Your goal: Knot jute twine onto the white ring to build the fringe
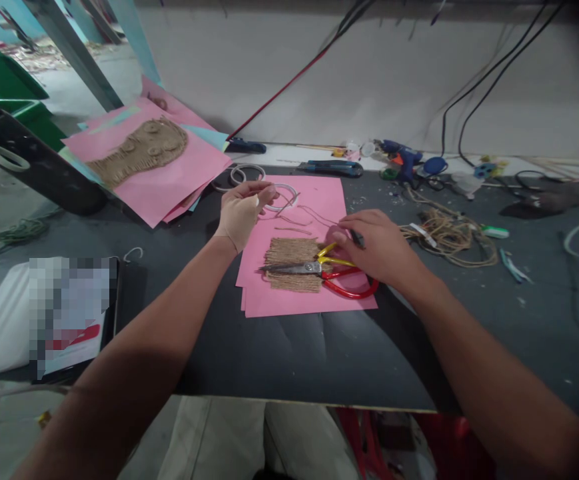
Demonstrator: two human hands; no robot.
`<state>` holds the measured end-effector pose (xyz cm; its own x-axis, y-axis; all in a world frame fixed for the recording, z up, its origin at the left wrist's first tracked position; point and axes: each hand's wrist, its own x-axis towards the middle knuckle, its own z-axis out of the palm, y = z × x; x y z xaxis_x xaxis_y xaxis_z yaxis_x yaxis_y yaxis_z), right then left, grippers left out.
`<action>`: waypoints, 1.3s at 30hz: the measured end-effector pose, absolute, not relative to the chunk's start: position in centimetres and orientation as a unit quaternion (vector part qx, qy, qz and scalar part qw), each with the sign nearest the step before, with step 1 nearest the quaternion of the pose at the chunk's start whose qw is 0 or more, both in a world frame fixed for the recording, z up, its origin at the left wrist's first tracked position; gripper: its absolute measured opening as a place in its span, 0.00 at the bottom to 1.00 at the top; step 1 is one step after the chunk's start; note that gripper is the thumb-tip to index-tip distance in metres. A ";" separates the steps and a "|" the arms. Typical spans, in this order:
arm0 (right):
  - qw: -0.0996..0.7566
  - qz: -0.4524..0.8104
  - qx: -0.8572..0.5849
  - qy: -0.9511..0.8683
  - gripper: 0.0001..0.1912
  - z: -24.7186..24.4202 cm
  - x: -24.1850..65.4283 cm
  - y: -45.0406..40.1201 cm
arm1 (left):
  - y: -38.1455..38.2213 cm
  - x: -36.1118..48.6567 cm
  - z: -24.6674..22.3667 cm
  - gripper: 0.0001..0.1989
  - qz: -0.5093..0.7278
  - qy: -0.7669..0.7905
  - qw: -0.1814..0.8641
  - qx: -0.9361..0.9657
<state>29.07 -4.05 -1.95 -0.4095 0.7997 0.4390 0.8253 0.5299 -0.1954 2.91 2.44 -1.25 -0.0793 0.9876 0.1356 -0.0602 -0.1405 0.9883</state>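
Observation:
My left hand (245,212), with a pale covering over its back, pinches a short piece of brown twine (289,202) above the pink paper (259,293). My right hand (369,241) is curled over the yellow handle of the scissors (309,268); its fingertips meet one end of a loose twine strand (314,213), and what they grip is hidden. The scissors, with one yellow and one red handle, lie across a rectangle of twine lengths laid side by side (292,248). Short twine bits (293,231) rest on the paper above it.
Behind are rolls of tape (246,175), a utility knife (333,167) and a blue glue gun (403,157). Tangled twine (452,243) lies at right. Pink sheets bearing a twine-covered shape (144,150), a black cylinder (24,150) and a tablet-like device (76,313) are at left.

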 end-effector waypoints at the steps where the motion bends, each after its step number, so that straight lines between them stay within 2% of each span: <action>1: 0.244 -0.027 -0.483 -0.840 0.17 -2.0 29.1 -4.0 | 2.5 2.9 -1.3 0.10 0.566 0.469 0.454 0.503; 4: 0.242 -0.028 -0.488 -0.838 0.15 -2.4 29.3 -3.9 | 2.3 2.9 -1.3 0.09 0.554 0.474 0.431 0.532; 9: 0.229 -0.015 -0.480 -0.847 0.16 -2.7 29.4 -3.7 | 1.5 3.2 -0.7 0.10 0.517 0.438 0.487 0.552; 19: 0.201 -0.001 -0.453 -0.869 0.16 -2.1 29.0 -3.8 | 1.7 3.2 -0.9 0.10 0.506 0.479 0.481 0.531; 29: 0.229 0.009 -0.478 -0.848 0.15 -2.0 28.7 -4.2 | 1.5 3.6 -0.7 0.08 0.502 0.485 0.488 0.524; 39: 0.244 0.031 -0.451 -0.858 0.15 -1.9 28.9 -4.2 | 1.8 3.3 -0.8 0.12 0.520 0.448 0.535 0.493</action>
